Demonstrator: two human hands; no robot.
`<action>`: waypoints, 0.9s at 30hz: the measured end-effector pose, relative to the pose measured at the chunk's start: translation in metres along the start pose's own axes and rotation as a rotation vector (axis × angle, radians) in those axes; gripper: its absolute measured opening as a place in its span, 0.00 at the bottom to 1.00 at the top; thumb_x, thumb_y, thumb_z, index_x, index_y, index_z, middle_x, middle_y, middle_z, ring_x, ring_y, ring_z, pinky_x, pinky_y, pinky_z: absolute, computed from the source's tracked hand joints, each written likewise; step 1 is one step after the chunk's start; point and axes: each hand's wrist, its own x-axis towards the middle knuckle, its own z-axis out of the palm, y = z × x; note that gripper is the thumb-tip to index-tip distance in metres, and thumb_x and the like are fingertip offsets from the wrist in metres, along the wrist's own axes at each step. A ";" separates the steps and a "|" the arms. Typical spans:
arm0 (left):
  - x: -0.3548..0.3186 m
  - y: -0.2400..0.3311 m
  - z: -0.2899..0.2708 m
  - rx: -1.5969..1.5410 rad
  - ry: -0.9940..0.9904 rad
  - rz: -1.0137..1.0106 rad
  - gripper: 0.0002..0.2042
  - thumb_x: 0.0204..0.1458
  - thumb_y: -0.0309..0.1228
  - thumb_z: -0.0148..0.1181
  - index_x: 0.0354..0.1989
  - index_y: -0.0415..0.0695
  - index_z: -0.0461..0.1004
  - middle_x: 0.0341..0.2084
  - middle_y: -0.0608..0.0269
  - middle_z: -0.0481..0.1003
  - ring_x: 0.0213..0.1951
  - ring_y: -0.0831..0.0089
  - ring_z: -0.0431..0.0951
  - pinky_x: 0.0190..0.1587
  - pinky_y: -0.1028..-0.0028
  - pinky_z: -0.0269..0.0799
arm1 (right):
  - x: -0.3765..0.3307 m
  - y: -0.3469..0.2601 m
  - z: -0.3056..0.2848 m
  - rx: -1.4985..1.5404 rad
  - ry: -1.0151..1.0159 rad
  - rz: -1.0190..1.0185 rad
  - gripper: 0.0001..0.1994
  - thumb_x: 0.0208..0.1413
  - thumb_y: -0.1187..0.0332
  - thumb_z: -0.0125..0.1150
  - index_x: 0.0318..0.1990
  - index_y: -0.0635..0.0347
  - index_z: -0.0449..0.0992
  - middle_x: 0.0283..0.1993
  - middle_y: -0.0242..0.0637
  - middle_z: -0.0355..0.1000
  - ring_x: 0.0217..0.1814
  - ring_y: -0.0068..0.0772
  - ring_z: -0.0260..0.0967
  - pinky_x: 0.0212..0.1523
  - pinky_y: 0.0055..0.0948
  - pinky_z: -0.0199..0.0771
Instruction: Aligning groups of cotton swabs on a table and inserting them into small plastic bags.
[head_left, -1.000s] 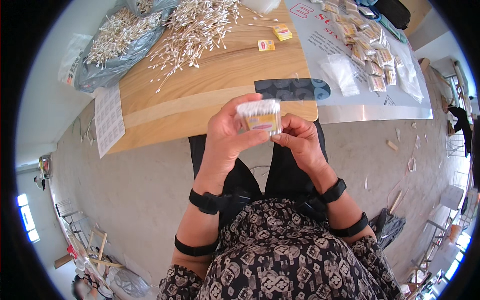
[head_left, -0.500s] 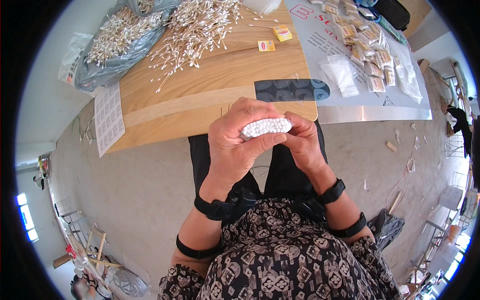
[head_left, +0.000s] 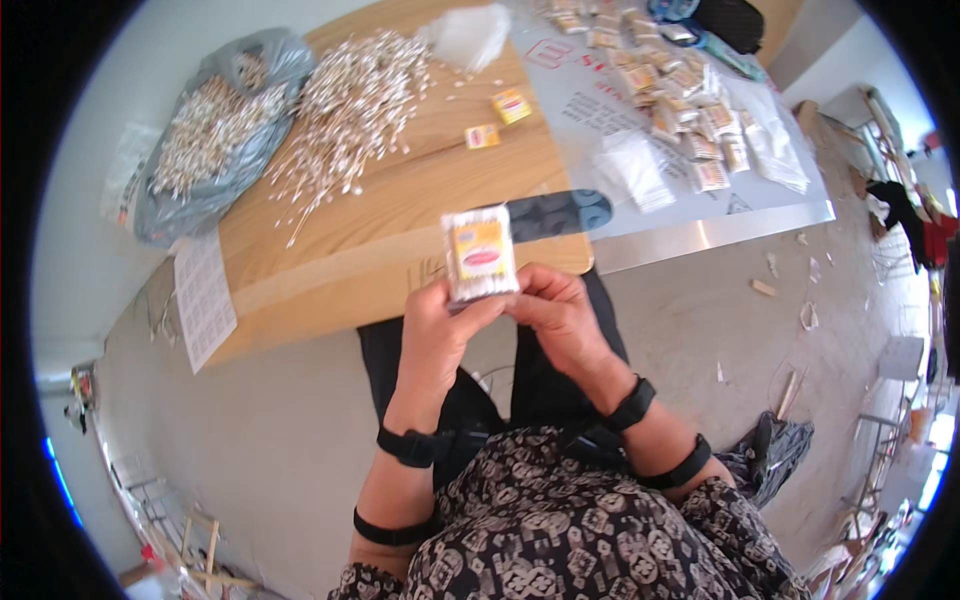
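Between my two hands stands a small clear bag of cotton swabs (head_left: 480, 256) with a yellow and white card showing through its front. My left hand (head_left: 434, 325) pinches its lower left corner. At the lower right corner, the fingers of my right hand (head_left: 558, 315) close on the bag's edge. The bag is held upright over the near edge of the wooden table (head_left: 330, 262). Just behind it lies a dark strip with a round-patterned surface (head_left: 545, 215). Farther back are a yellow card (head_left: 481, 136) and a small stack of yellow cards (head_left: 511, 105).
A loose heap of cotton swabs (head_left: 355, 110) lies beside a grey plastic bag (head_left: 275, 125) full of swabs. Clear empty bags (head_left: 637, 170) and many filled swab packs (head_left: 690, 95) cover the grey sheet at right. A printed paper sheet (head_left: 205, 300) hangs off the left edge.
The swab bag has turned from showing its swab tips to showing its card side. My left hand has shifted from wrapping around it to gripping its lower corner.
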 end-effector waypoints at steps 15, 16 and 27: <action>0.047 -0.028 -0.003 -0.033 0.141 -0.037 0.06 0.49 0.23 0.64 0.24 0.41 0.72 0.20 0.68 0.72 0.24 0.79 0.69 0.31 0.79 0.65 | 0.024 -0.062 -0.080 -0.068 0.313 0.117 0.07 0.46 0.77 0.65 0.21 0.61 0.73 0.20 0.32 0.71 0.18 0.17 0.59 0.18 0.19 0.52; 0.054 -0.026 -0.009 0.056 0.223 0.029 0.06 0.49 0.23 0.64 0.24 0.41 0.72 0.20 0.69 0.72 0.24 0.79 0.68 0.31 0.79 0.64 | 0.030 -0.075 -0.092 -0.099 0.335 0.072 0.07 0.46 0.77 0.64 0.21 0.62 0.73 0.20 0.33 0.70 0.18 0.17 0.59 0.17 0.19 0.52; 0.083 -0.068 -0.004 0.653 0.396 0.423 0.08 0.49 0.25 0.66 0.25 0.41 0.71 0.19 0.69 0.69 0.22 0.81 0.66 0.27 0.78 0.64 | 0.123 -0.185 -0.185 -0.316 0.685 -0.256 0.06 0.50 0.71 0.66 0.28 0.65 0.77 0.26 0.34 0.74 0.20 0.19 0.61 0.20 0.19 0.59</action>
